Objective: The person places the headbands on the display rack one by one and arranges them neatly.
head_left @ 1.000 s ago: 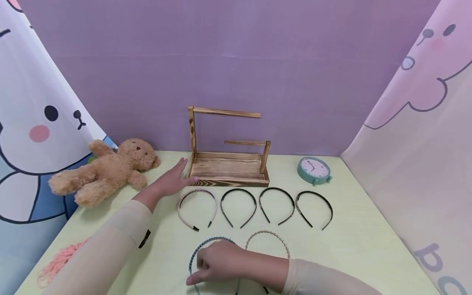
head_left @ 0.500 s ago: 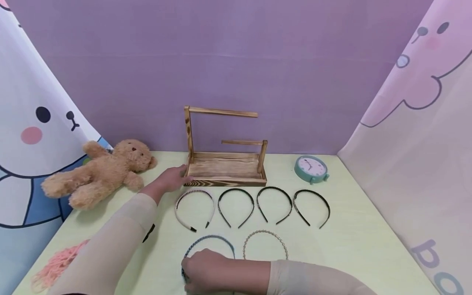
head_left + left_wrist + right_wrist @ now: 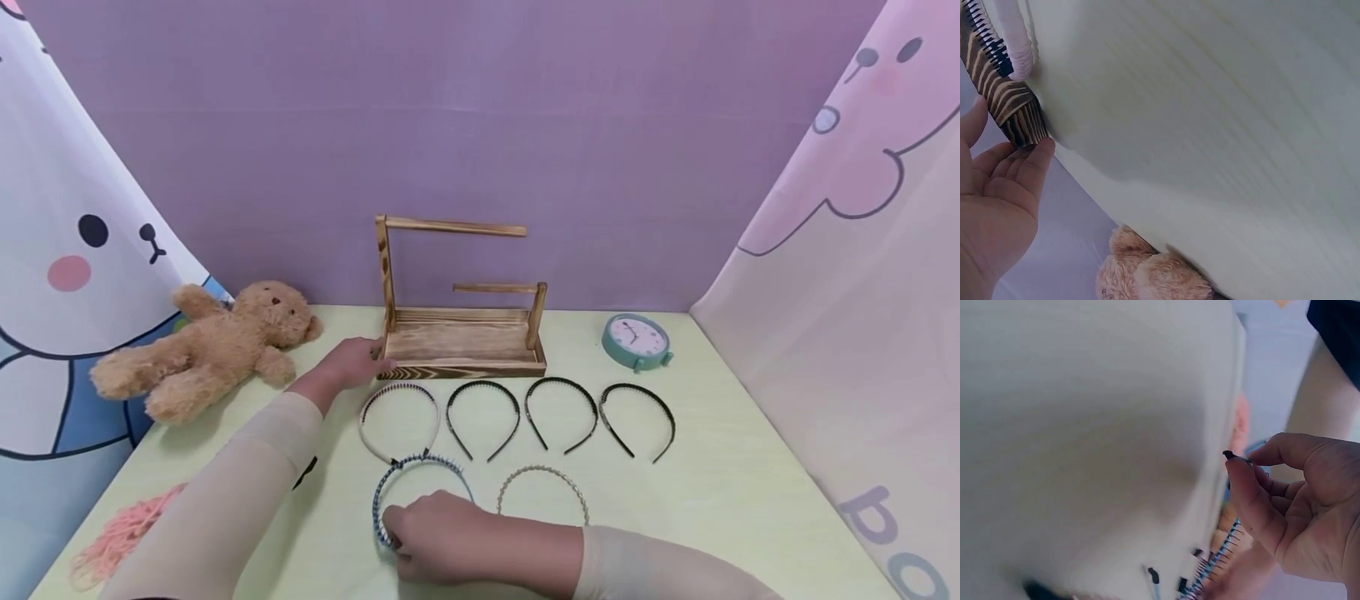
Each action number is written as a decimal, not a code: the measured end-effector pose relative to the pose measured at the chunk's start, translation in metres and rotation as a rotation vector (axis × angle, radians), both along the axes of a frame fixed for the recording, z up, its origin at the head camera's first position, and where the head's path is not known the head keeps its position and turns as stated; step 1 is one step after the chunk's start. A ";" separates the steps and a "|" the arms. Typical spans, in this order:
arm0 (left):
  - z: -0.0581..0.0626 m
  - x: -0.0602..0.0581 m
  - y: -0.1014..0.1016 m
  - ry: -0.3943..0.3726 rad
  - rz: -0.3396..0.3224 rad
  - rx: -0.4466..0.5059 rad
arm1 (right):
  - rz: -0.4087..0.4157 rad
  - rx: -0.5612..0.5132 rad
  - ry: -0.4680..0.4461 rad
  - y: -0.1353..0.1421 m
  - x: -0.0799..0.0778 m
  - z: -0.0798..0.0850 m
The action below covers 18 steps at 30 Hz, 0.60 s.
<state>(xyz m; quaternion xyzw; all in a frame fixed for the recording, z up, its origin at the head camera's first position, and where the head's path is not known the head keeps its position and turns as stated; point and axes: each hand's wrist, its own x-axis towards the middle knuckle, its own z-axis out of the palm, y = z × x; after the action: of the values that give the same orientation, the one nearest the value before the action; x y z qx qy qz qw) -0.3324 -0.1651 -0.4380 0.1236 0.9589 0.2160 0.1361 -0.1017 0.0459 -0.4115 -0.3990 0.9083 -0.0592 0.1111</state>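
Observation:
My right hand (image 3: pixel 450 537) pinches a blue toothed headband (image 3: pixel 378 492) near one end, thumb against forefinger. In the right wrist view, the headband's dark tip (image 3: pixel 1229 454) pokes out past the fingers. The band is raised off the table, its arch close to the tips of the white headband (image 3: pixel 365 429). At the wooden rack (image 3: pixel 465 372), my left hand (image 3: pixel 348 364) holds the left end of the tray, thumb at the front and fingers round the end. The left wrist view shows those fingertips on the tray's striped corner (image 3: pixel 1025 122).
Three black headbands (image 3: pixel 483 384) lie in a row right of the white one. A beaded gold headband (image 3: pixel 542 469) is partly behind my right forearm. A teddy bear (image 3: pixel 225 350) and pink yarn (image 3: pixel 127 533) lie left; a green clock (image 3: pixel 636 342) lies right.
My left hand has closed in on the rack's left end and now holds it. My right hand has taken hold of the blue headband and raised it from the table.

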 end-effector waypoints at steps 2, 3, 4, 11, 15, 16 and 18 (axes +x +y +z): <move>0.000 0.001 0.000 0.003 -0.002 -0.006 | 0.009 -0.044 0.018 0.007 -0.003 0.009; 0.000 0.001 0.000 0.002 -0.001 -0.008 | 0.011 -0.064 0.020 0.010 -0.005 0.014; 0.000 0.001 0.000 0.001 0.000 -0.010 | 0.005 -0.083 0.019 0.013 -0.007 0.019; 0.001 0.001 0.001 0.033 -0.033 -0.015 | -0.097 -0.288 -0.093 0.035 -0.028 0.053; 0.003 0.001 0.005 0.054 -0.049 -0.019 | -0.153 -0.387 -0.050 0.047 -0.051 0.065; 0.004 0.001 0.006 0.053 -0.048 -0.020 | -0.166 -0.406 -0.031 0.050 -0.058 0.067; 0.004 0.002 0.008 0.026 -0.028 -0.015 | -0.197 -0.448 -0.013 0.055 -0.072 0.069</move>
<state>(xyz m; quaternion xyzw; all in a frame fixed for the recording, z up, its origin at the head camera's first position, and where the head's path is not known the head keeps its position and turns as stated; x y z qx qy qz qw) -0.3305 -0.1574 -0.4341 0.1390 0.9604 0.2054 0.1274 -0.1735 0.1008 -0.3424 -0.3227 0.9064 -0.2721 0.0194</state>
